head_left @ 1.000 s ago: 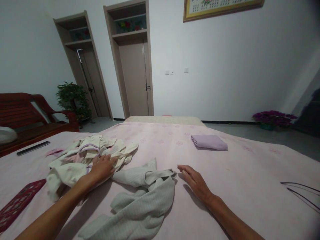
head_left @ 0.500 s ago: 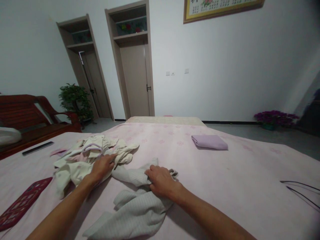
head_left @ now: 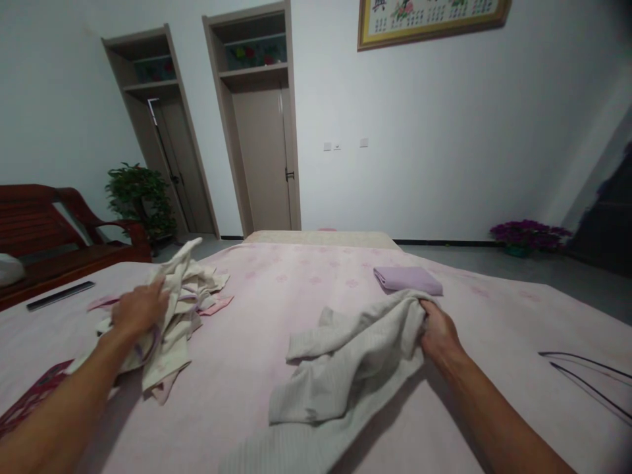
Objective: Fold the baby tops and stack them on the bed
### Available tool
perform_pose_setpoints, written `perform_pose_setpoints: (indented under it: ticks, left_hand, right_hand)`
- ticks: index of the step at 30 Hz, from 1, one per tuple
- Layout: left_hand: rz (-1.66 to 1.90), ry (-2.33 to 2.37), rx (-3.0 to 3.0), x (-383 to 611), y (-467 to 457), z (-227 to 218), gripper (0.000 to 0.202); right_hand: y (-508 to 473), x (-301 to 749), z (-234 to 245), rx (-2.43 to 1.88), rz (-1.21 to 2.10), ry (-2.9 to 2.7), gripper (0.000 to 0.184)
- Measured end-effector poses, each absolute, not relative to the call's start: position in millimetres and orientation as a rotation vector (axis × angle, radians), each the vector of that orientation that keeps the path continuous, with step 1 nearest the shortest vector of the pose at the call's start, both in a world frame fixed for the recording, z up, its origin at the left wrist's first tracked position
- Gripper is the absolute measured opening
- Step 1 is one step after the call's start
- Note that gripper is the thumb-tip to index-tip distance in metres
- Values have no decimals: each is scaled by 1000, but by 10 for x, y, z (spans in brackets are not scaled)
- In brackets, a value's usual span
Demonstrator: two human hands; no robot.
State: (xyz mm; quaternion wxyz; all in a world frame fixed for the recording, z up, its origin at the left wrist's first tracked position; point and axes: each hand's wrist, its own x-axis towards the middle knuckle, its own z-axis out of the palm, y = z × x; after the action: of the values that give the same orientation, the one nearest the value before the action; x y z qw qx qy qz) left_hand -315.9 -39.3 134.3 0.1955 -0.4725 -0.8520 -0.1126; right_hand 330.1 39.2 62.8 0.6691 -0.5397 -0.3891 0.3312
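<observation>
My right hand point(head_left: 439, 329) is closed on one end of a grey ribbed garment point(head_left: 345, 368), lifting that end while the rest trails down toward the near edge of the view. On the left, my left hand point(head_left: 141, 308) grips a cream garment point(head_left: 172, 289) from a crumpled heap of cream and pink clothes; part of it stands up above the fingers. A folded lilac cloth point(head_left: 407, 280) lies just beyond my right hand. Under everything spreads a pink flowered sheet point(head_left: 306, 276).
A dark flat bar point(head_left: 60, 296) and a dark red patterned item point(head_left: 34, 398), partly behind my left forearm, lie at the left. Two thin black strips point(head_left: 582, 362) lie at the right. Beyond stand a wooden bench point(head_left: 29, 224), a leafy plant point(head_left: 141, 197) and purple flowers point(head_left: 528, 234).
My right hand has carried the grey garment to the right, stretching it out and raising one end. My left hand has moved left with the cream garment, away from the grey one.
</observation>
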Motion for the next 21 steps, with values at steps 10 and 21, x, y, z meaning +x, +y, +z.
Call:
perform_pose_setpoints:
  ticks: [10,21]
  left_hand:
    - [-506,-2183,-1276,-2604,-364,949,48]
    - [-620,-1827,-2204,-1065,-25,149,45]
  right_hand:
    - [264,3557,66,-1756,496,-1366,44]
    - [234,3565,104,-1706,511,-1426,41]
